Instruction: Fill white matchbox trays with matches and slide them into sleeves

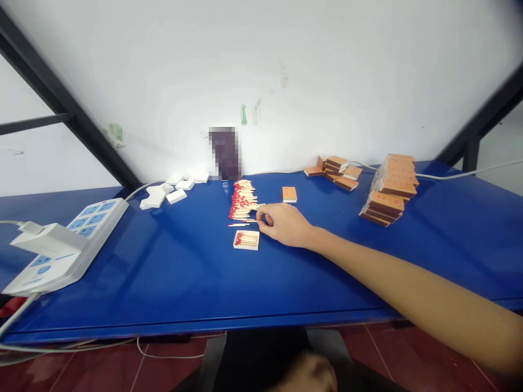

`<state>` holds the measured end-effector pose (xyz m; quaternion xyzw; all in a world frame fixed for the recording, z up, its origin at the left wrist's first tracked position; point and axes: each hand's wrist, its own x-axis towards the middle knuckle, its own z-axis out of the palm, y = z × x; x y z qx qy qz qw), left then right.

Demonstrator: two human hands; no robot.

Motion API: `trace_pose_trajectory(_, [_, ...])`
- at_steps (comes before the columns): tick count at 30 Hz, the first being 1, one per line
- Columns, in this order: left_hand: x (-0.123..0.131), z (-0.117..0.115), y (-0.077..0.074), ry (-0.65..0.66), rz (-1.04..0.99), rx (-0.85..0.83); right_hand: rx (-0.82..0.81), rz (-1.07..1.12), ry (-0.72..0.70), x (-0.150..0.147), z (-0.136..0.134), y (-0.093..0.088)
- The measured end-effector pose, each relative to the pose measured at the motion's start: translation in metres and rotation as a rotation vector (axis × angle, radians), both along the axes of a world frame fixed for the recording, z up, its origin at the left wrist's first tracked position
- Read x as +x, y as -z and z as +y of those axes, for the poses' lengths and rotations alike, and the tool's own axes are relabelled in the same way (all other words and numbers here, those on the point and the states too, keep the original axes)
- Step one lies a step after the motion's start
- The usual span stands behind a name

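Note:
My right hand reaches in from the right, thumb and forefinger pinched together on the plain end of a match. Just beyond the fingertips lies a long pile of red-tipped matches. One or two loose matches rest at the pile's near edge. Closer to me is a white matchbox tray holding several matches, their red heads to the left. Behind my hand stands an orange matchbox cover. My left hand shows low over my lap, smeared by motion, its fingers unclear.
Several white trays lie at the back left. A power strip with a plugged-in white adapter is at the left. Orange matchboxes sit in a loose heap and a tall stack at the right. A pixelated dark object leans on the wall.

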<state>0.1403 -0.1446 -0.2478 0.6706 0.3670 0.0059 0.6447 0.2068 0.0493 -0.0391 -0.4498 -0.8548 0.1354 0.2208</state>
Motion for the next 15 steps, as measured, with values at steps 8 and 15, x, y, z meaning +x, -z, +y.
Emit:
trace_pose_trajectory(8, [0.021, 0.043, 0.013, -0.113, 0.177, -0.025, 0.004, -0.011, -0.005, 0.000, -0.001, -0.001])
trace_pose_trajectory(15, [-0.011, 0.001, -0.088, 0.237, -0.017, 0.328, -0.025, -0.012, 0.017, -0.001, -0.001, -0.001])
